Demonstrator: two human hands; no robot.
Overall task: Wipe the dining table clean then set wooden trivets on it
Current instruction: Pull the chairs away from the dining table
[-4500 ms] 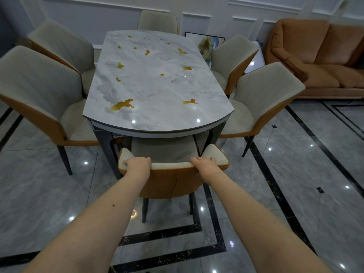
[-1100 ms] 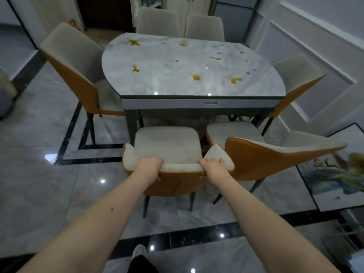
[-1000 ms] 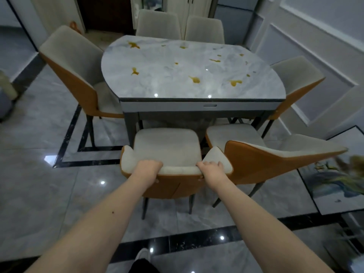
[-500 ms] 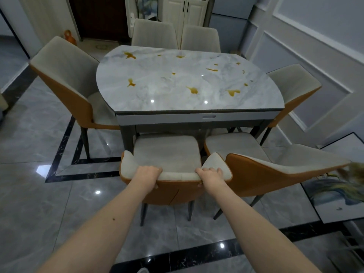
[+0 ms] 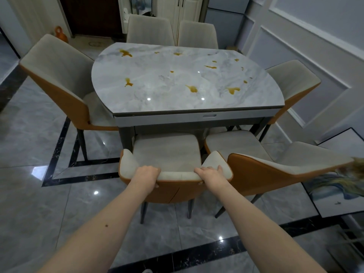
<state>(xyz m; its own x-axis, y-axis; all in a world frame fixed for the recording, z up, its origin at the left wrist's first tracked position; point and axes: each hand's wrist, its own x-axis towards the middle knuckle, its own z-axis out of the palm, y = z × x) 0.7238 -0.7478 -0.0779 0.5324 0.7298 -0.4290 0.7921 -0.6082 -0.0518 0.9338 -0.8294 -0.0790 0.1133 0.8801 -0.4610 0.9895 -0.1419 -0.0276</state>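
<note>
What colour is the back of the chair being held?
Orange on the chair back's outside, pale grey-beige inside; head view.

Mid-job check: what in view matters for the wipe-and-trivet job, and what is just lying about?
Job:
- grey marble-look dining table, amber spills on it
- grey-and-orange chair, gripped by left hand and right hand
No cloth or trivets visible.

Bystanders:
- neighbouring orange-backed chair
- orange vase
- framed painting on floor

One table (image 5: 177,85); six chairs (image 5: 165,154); perhaps twelve stains (image 5: 192,88).
</note>
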